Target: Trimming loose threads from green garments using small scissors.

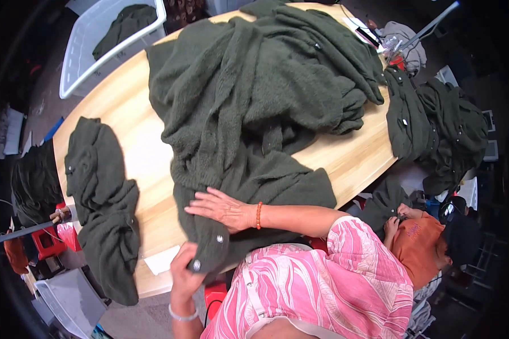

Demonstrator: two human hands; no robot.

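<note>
Far left, in smooth white plastic: a deep bin with dark green fabric crumpled inside. Along the left end of the pale, wood-grained table, a bunched knit in soft folds, long axis near to far. Just right of its near end, a flat white sheet. Next, the left hand, slightly blurred, fingers curled and closed on the near edge of the garment, beside two round, silvery buttons. Farther and to the right, the right hand, palm down on the garment, fingers straight, slightly apart, pointing left. Mid-table: the garment itself, dark green, fuzzy, deeply wrinkled, long axis near to far, buttoned end pointing near and left; far limit impossible to tell among the folds. At right, more limp knits over the table's edge. Nearer, a co-worker in orange, hands on similar green material.
</note>
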